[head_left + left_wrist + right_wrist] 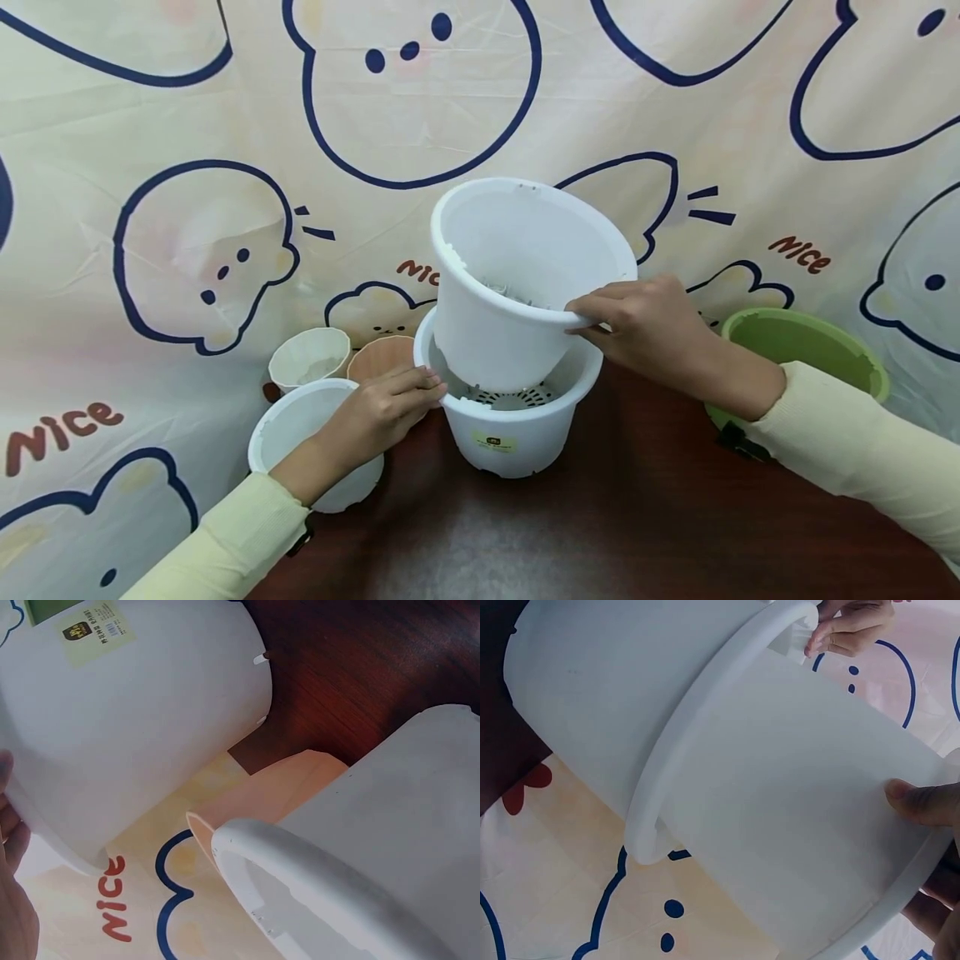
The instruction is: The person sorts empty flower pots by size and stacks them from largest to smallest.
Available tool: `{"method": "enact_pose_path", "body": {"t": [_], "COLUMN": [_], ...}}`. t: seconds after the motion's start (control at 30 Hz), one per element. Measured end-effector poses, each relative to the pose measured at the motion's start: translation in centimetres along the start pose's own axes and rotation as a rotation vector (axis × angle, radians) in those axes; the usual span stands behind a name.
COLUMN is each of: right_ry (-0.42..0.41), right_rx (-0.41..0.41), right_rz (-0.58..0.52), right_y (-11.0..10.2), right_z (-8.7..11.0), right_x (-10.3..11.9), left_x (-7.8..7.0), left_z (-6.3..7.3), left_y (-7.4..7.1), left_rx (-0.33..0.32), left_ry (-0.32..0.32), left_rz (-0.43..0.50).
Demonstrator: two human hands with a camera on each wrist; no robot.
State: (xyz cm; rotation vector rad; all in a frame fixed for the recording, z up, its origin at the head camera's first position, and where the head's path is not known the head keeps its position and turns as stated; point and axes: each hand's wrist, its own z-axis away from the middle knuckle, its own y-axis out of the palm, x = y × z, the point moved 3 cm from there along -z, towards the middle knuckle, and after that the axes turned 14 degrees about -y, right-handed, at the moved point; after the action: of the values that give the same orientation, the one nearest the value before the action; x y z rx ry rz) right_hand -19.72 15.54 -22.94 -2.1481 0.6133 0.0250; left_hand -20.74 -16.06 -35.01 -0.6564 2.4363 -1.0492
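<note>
My right hand [652, 333] pinches the near right rim of a white plastic flowerpot [495, 350], thumb on the outer wall in the right wrist view. This pot tilts, its lower end inside a second white flowerpot [517, 442] standing on the table. Slotted drainage holes [525, 395] show in the lower pot's bottom, and a yellow label [493, 441] is on its front. The left hand [390, 408] grips the lower pot's left rim with bent fingers. Small whitish bits [502, 290] lie inside the upper pot.
Left of the lower pot stand another white pot [348, 492], a small cream pot [296, 362] and an orange-pink pot [382, 357]. A green pot [802, 329] stands on the right, partly behind my right forearm. A printed cloth [420, 108] hangs behind the dark wooden table [600, 533].
</note>
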Motion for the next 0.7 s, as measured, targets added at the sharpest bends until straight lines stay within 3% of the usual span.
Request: {"method": "enact_pose_path", "body": {"t": [0.4,0.7], "right_ry": [-0.018,0.019], "right_rx": [0.000,0.074], "right_rz": [-0.026,-0.030], "right_y": [1.0,2.3], "right_z": [0.4,0.7], "right_x": [0.3,0.4], "left_x": [0.1,0.2], "left_z": [-0.1,-0.1], "left_y": [0.0,0.1], "left_rx": [0.000,-0.006], "left_ry": [0.007,0.023], "left_rz": [0.012,0.012]}}
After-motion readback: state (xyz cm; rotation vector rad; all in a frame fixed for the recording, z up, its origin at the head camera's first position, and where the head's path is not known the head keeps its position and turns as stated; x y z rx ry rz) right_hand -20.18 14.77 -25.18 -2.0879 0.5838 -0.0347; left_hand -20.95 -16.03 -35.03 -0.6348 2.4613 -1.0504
